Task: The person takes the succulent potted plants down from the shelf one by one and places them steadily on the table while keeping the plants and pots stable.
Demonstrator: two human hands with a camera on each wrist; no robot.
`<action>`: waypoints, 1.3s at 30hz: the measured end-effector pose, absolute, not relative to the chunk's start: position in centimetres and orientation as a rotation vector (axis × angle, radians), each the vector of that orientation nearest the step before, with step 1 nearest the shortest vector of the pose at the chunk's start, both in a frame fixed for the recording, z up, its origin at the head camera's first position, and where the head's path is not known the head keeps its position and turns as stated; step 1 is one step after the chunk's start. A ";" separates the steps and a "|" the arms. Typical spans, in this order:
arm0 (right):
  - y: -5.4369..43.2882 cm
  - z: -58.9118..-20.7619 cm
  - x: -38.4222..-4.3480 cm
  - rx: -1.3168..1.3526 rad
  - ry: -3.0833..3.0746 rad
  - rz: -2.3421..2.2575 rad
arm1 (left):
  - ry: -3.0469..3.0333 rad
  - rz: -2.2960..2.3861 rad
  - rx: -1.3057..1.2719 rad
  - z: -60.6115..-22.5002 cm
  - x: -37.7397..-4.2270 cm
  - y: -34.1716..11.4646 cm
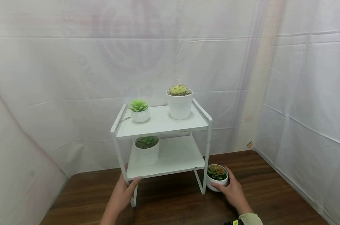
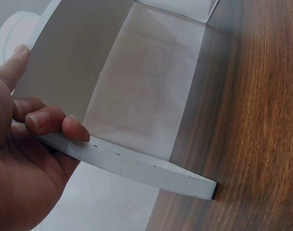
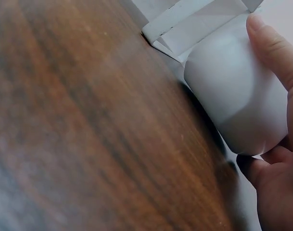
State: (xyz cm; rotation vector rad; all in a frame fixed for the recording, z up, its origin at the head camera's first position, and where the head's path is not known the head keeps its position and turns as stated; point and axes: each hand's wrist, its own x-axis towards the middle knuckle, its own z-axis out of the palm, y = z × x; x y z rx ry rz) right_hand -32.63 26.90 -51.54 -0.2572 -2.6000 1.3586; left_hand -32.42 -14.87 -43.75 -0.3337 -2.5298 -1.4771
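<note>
A white two-tier shelf rack point(image 1: 170, 125) stands on the wooden table. My left hand point(image 1: 122, 189) grips its left front leg at the lower shelf point(image 1: 181, 153), thumb along the shelf's front edge; the left wrist view shows curled fingers point(image 2: 45, 119) around the white frame bar point(image 2: 151, 174). At the rack's right side, my right hand point(image 1: 234, 189) holds a round white pot with an orange-green succulent point(image 1: 217, 173). In the right wrist view, thumb and fingers span that pot point(image 3: 233, 96), its base close over the table.
On the top shelf are a small potted light-green succulent point(image 1: 140, 114) at left and a taller white pot with a yellow-green succulent point(image 1: 180, 104) at right. Another potted plant point(image 1: 148, 151) sits at the lower shelf's left. White sheeting point(image 1: 74, 78) encloses the wooden table point(image 1: 265, 181).
</note>
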 end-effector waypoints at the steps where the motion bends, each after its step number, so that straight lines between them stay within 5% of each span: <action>1: 26.9 -51.6 -32.7 -0.253 -2.597 1.362 | -2.532 -1.472 -0.334 -43.7 -32.4 -14.9; 39: 27.0 -51.5 -32.6 -0.204 -2.566 1.430 | -2.561 -1.467 -0.316 -43.6 -32.2 -15.0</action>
